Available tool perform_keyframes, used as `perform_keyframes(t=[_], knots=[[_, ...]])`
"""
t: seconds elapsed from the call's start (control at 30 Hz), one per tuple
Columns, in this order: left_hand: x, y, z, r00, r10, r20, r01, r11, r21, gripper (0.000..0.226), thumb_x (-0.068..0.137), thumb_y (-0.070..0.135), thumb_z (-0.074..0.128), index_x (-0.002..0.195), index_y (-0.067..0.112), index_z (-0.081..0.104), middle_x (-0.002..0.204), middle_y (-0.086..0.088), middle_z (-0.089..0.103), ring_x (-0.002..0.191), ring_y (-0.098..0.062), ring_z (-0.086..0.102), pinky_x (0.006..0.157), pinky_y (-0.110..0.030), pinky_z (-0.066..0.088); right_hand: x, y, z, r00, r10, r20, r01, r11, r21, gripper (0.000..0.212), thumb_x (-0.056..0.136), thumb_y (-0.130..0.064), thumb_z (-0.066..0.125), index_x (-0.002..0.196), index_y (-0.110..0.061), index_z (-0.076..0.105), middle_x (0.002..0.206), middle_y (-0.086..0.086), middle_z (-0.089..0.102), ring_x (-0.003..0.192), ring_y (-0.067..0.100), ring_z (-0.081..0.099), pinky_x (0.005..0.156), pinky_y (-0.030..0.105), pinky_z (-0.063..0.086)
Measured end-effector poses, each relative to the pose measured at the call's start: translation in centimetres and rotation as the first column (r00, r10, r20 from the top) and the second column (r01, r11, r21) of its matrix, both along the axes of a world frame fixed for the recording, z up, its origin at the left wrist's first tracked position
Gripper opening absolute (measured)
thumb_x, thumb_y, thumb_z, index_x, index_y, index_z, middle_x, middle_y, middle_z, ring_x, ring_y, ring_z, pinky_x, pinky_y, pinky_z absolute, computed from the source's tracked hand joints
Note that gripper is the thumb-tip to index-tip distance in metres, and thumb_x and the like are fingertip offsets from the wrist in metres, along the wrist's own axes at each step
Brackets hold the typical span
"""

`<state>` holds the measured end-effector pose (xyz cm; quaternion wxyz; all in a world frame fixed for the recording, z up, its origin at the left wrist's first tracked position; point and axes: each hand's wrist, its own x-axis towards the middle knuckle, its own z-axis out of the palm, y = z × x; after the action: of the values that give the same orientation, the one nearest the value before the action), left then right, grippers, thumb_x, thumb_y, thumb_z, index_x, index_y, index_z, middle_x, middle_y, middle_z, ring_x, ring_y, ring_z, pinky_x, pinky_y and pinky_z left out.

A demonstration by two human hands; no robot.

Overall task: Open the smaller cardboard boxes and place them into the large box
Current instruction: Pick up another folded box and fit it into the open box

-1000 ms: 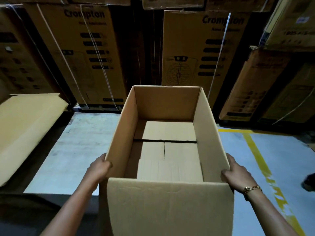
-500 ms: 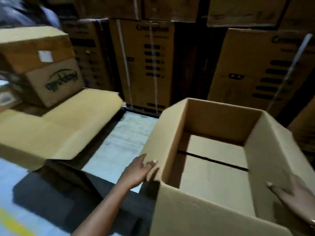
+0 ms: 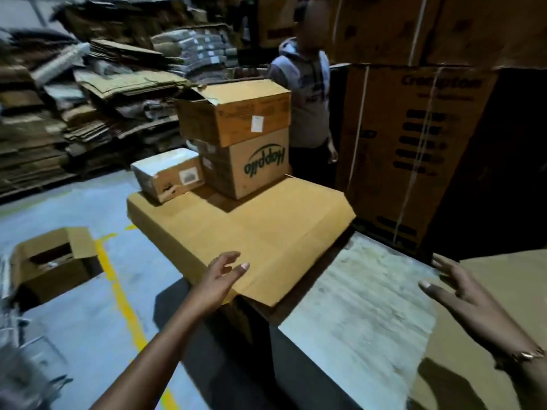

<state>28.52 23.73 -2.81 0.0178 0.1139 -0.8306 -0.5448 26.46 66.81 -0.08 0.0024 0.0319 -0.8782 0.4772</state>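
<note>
The large box (image 3: 503, 291) shows only as a brown side at the right edge. My right hand (image 3: 470, 303) hovers beside it with fingers spread, holding nothing. My left hand (image 3: 222, 279) reaches forward, open, over the near edge of a flattened cardboard sheet (image 3: 266, 232). On that sheet stand three smaller boxes: a brown box with green lettering (image 3: 248, 167), a box with a lifted flap (image 3: 233, 113) stacked on it, and a small white-topped box (image 3: 168, 176) to their left.
A person in a grey hoodie (image 3: 307, 93) stands behind the stacked boxes. Tall printed cartons (image 3: 414, 149) rise at the right. Piles of flattened cardboard (image 3: 88, 99) fill the back left. An open box (image 3: 53, 261) sits on the floor by a yellow line (image 3: 118, 291).
My view has swung left, away from the large box. Both hands have let go of its sides; the left now reaches toward the cardboard sheet with the smaller boxes.
</note>
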Motion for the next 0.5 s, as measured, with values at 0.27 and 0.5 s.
perform_keyframes(t=[0.27, 0.5], knots=[[-6.1, -10.4, 0.6, 0.994, 0.093, -0.059, -0.093, 0.996, 0.003, 0.039, 0.098, 0.037, 0.062, 0.134, 0.023, 0.058, 0.139, -0.001, 0.058, 0.127, -0.016, 0.055, 0.087, -0.020, 0.043, -10.5, -13.4, -0.8, 0.971, 0.221, 0.086, -0.212, 0.972, -0.103, 0.091, 0.061, -0.083, 0.067, 0.140, -0.050, 0.036, 0.149, -0.014, 0.043, 0.139, 0.014, 0.041, 0.114, 0.047, 0.035], [-14.7, -16.5, 2.2, 0.987, 0.138, -0.086, -0.141, 0.990, -0.030, 0.041, 0.102, 0.033, 0.056, 0.139, 0.018, 0.055, 0.134, 0.003, 0.057, 0.117, -0.008, 0.052, 0.070, -0.002, 0.038, -21.8, -21.9, -0.4, 0.950, 0.292, 0.115, -0.269, 0.946, -0.179, 0.120, 0.044, -0.089, 0.070, 0.148, -0.039, 0.038, 0.147, -0.010, 0.047, 0.133, 0.015, 0.045, 0.112, 0.046, 0.039]])
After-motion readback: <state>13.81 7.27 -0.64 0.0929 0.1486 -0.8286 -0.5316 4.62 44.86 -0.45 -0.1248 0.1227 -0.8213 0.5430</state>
